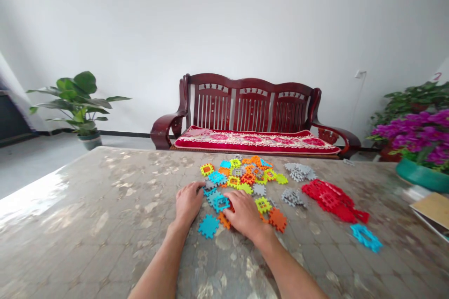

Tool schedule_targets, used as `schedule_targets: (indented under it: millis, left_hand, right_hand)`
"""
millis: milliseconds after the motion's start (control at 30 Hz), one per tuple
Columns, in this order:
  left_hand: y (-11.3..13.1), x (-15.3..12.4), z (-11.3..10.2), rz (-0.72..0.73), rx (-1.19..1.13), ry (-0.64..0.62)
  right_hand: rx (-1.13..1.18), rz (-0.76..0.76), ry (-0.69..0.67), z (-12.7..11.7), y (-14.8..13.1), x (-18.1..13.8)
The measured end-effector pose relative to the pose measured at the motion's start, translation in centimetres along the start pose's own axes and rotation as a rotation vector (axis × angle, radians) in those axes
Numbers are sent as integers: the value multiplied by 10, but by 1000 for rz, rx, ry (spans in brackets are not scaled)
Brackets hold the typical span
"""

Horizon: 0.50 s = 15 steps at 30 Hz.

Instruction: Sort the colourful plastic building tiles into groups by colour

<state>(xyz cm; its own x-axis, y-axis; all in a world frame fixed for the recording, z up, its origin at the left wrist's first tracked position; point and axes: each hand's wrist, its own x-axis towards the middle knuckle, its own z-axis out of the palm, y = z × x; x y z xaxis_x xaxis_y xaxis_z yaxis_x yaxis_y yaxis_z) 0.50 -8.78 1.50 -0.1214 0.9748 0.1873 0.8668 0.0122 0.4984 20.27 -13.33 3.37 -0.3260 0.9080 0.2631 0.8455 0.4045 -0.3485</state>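
My right hand (242, 207) reaches into the near side of a heap of plastic interlocking tiles. Its thumb and fingers close on a blue window-frame tile (221, 202). At the heap's left edge rests my left hand (188, 202), fingers loosely bent and apart, their tips beside a grey tile (209, 185); I see nothing held in it. A solid blue tile (209, 226) lies flat in front of the hands. Close to my right wrist are an orange tile (278, 219) and a yellow-green window tile (263, 205). Orange, yellow-green, blue and grey tiles overlap farther back.
Right of the heap lie grey tiles (293, 197), more grey tiles (300, 172), red tiles (331, 200) and a blue frame piece (366, 237). A teal flower pot (421, 174) stands at the patterned table's (105, 224) right edge. Beyond is a wooden bench (252, 103).
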Motion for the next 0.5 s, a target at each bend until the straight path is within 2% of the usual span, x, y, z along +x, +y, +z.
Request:
schedule_targets:
  millis: [300,400,500]
  left_hand:
    - [2,-1,-2,-1,-7,-32]
    - [5,-5,-3,-21,49,-12]
    - [9,-9,-3,-79,134,38]
  right_hand:
    - [-111,241,72,-22,23,1]
    - [-80,200,84,-20,23,1]
    - [-70,115,35,-14,14,1]
